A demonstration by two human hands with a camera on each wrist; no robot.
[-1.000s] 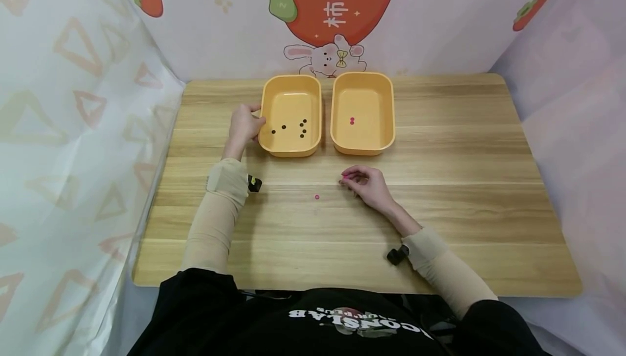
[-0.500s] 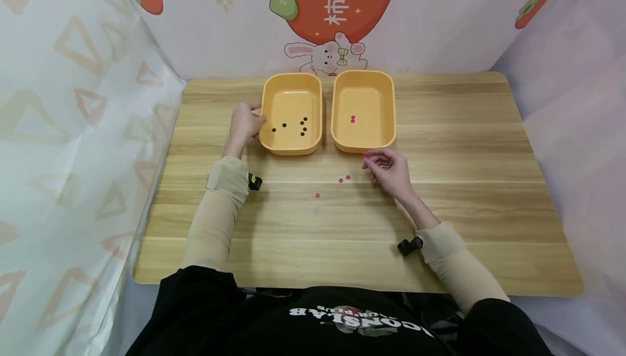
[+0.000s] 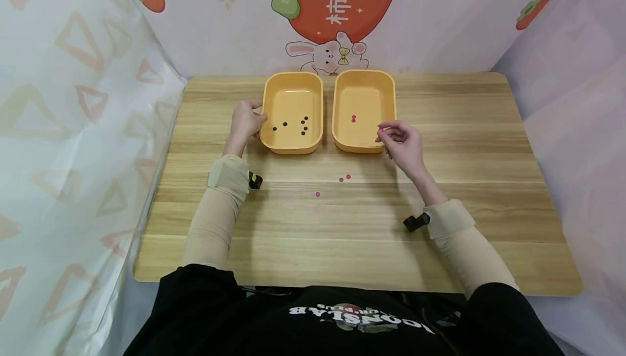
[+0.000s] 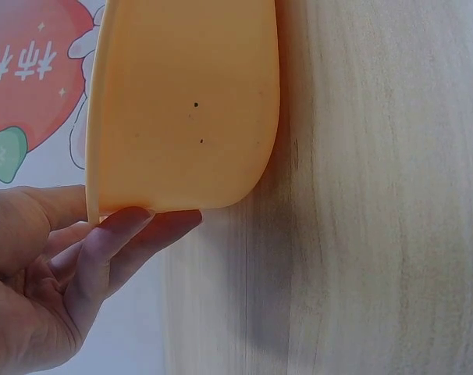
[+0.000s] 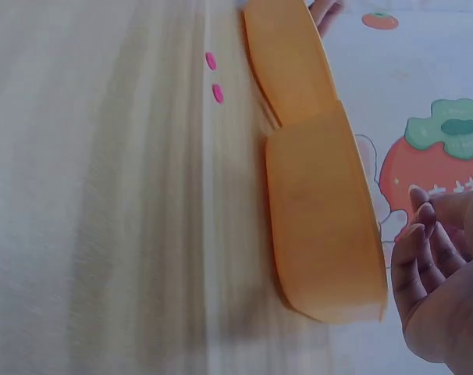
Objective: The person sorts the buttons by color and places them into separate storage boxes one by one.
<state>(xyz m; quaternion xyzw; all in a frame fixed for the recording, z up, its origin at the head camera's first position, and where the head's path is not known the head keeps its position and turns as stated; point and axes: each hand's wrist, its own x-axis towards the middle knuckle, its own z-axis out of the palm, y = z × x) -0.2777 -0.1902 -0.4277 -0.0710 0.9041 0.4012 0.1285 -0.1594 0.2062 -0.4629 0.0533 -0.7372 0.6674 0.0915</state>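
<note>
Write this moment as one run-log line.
left hand: grips left yellow rectangular bin; right hand: pinches small pink disc over right yellow rectangular bin; wooden table: three pink discs

- Head: above and behind the left hand (image 3: 244, 122) and right hand (image 3: 406, 145), facing forward and down, farthest back.
- Left wrist: close behind the left hand (turned sideways), facing the left tub (image 4: 190, 70).
- Right wrist: close behind the right hand, also sideways, sharing left tub and right tub (image 5: 322, 219) with the head view.

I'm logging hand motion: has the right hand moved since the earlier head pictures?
Yes: judged against the right yellow bin, the right hand has moved forward and rightward, from in front of it to its near right corner.
</note>
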